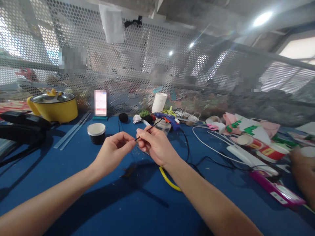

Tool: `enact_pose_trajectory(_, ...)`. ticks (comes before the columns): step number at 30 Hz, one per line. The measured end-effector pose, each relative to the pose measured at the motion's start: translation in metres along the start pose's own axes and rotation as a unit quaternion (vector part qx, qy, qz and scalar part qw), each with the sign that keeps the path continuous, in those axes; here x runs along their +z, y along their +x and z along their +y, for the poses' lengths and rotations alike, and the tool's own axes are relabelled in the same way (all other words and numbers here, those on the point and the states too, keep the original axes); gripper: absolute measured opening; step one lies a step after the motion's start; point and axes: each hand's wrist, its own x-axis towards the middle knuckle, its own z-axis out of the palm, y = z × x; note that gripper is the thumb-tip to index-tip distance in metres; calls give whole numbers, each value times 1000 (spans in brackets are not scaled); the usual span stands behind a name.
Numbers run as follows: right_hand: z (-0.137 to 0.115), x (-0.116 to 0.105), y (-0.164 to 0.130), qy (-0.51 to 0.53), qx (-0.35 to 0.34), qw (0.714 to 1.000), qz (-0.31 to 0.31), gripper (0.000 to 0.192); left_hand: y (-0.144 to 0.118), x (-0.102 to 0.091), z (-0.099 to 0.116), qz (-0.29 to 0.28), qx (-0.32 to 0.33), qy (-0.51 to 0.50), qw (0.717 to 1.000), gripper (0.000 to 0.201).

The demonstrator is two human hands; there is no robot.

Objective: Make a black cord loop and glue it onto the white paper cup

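Observation:
Both hands meet over the middle of the blue table [103, 200]. Between my left hand [114, 149] and my right hand [157, 144] runs a thin black strand [154, 126]. My left thumb and index finger pinch its lower end. Just up from there, my right thumb and fingers are closed round it, and its other end sticks out toward the glue gun. Behind my right hand lies a blue glue gun [169, 119] with orange parts, near a clear jar [162, 126]. A yellow curved piece [169, 180] shows partly under my right forearm.
To the left stand a black-and-white paper cup [96, 132], clear glue sticks [72, 131], a yellow pot [55, 108] and a phone [100, 103]. A black ball [123, 117] sits behind. Rightward are cables, a purple power strip [277, 188] and another person's blurred hand [301, 167].

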Motion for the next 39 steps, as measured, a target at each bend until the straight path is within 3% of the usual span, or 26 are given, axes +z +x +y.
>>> enact_pose_trajectory(4, -4, -5, -1, -86, -49, 995, 7, 23, 3, -5, 4, -12, 50, 77, 996, 10)
enact_pose_trajectory(9, -7, -4, -7, -277, -151, 947, 53, 20, 1, -7, 9, -2, 88, 169, 982, 9)
enact_pose_trajectory(12, -5, -1, -10, -307, -211, 925, 78, 18, -3, -4, 6, -5, 93, 180, 979, 8)
enact_pose_trajectory(14, -4, 1, -10, -296, -222, 925, 89, 17, -6, -1, 3, 4, 92, 162, 983, 8)
enact_pose_trajectory(17, -1, 1, -8, -240, -193, 947, 89, 18, -7, 4, 0, 34, 79, 115, 990, 9)
enact_pose_trajectory(21, 2, 0, -3, -88, -129, 987, 46, 21, -6, 7, 0, 53, 52, 57, 996, 11)
enact_pose_trajectory(24, 2, 1, -1, -12, -65, 997, 32, 22, -5, 7, 0, 50, 45, 37, 997, 11)
enact_pose_trajectory(32, -2, 0, -1, 4, -5, 1000, 23, 22, -6, 6, 2, 45, 53, 39, 997, 9)
enact_pose_trajectory(39, -1, -1, 1, 1, 2, 1000, 29, 22, -6, 4, 2, 47, 58, 49, 996, 8)
